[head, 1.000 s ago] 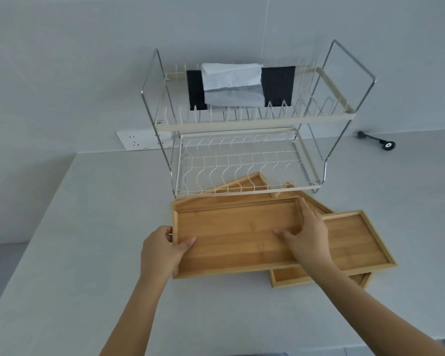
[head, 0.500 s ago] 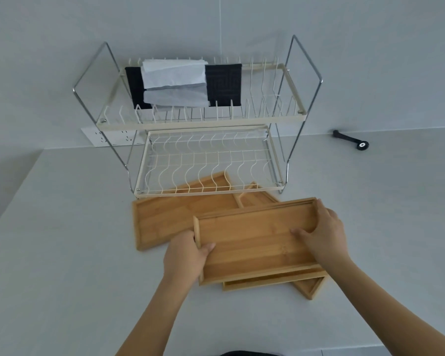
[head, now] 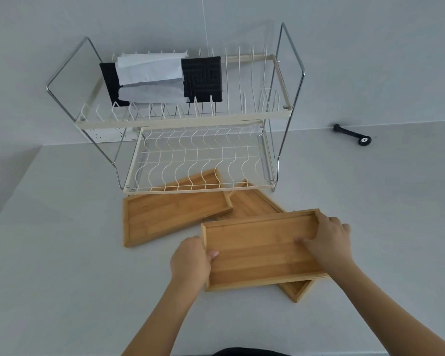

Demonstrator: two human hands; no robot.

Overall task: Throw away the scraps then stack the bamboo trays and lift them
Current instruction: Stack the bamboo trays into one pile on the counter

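crooked stack, crowded rack: where this could slip

both hands grasp the top bamboo tray, one at each short end. the left hand wraps the end at 9 o'clock with the thumb hooked over the rim; the right hand clasps the end at 3 o'clock, fingers spread on the tray floor and over the far corner. this tray sits over a second tray, which lies askew beneath it, one corner jutting out at 5 o'clock. a third tray lies on the counter at 10 o'clock from the held one, its far end tucked under the lower shelf of the dish rack.

no scraps show on any tray, so the stacking step seems to be in hand.

the chief risk, as i judge it, is misalignment: if the top tray is set down while the lower one is turned, the rims will not nest and the pile could rock or slide when lifted. drawing out the third tray could knock the rack's legs or wire shelf. bamboo looks smooth, so a lift by the top tray alone would likely leave the others behind.
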